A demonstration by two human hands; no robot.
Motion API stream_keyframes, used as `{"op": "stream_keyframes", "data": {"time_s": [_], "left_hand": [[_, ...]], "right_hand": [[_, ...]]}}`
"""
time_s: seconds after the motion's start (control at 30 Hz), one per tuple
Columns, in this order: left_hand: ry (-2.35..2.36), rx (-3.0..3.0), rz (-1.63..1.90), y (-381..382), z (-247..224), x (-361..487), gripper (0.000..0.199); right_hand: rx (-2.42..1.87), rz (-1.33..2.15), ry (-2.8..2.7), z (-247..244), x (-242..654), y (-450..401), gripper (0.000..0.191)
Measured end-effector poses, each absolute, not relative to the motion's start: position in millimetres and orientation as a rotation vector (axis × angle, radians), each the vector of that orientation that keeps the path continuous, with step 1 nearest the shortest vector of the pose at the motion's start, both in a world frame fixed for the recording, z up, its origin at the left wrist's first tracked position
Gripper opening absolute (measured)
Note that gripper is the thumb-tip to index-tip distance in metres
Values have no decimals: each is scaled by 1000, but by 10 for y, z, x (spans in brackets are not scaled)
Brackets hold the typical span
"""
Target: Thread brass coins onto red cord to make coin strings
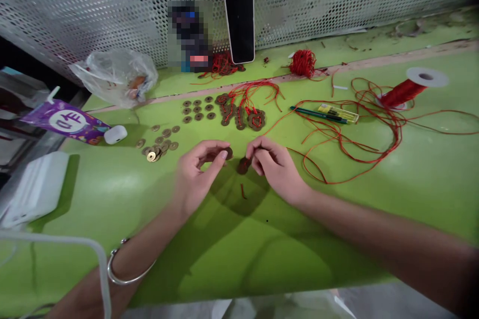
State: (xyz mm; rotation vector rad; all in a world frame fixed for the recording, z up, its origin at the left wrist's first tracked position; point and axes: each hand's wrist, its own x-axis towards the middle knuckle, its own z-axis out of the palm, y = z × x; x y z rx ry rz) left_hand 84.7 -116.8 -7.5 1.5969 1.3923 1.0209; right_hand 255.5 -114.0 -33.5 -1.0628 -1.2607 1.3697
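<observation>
My left hand (204,164) pinches a dark round coin (228,153) between thumb and fingers, just left of the middle of the view. Close by on the right, the fingers of my right hand (271,159) are closed on a small group of coins (244,165) with red cord on them. A narrow gap separates the two hands' coins. Below them a short scrap of red cord (243,191) lies on the green table (209,264). Beyond my hands, several corded coin strings (239,114) lie with red tails, beside rows of loose coins (197,109).
A loose coin pile (157,149) is at left, near a purple packet (71,122) and a white earphone case (116,134). Rightward lie a green pen (318,114), a yellow case (339,112) and a red cord spool (404,92). A phone (240,27) leans on the perforated panel.
</observation>
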Motion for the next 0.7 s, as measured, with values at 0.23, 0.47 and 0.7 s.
{"op": "stream_keyframes", "data": {"time_s": [0.23, 0.47, 0.7], "left_hand": [[1400, 1949, 1121, -1232, -20, 918, 12], [1412, 2212, 1158, -1244, 9, 955, 10], [1400, 2405, 1152, -1249, -36, 911, 11]], "right_hand": [[-1102, 1355, -1413, -319, 2542, -1150, 17], [-1113, 1334, -1465, -325, 2546, -1145, 18], [-1111, 1354, -1404, -317, 2544, -1151, 19]]}}
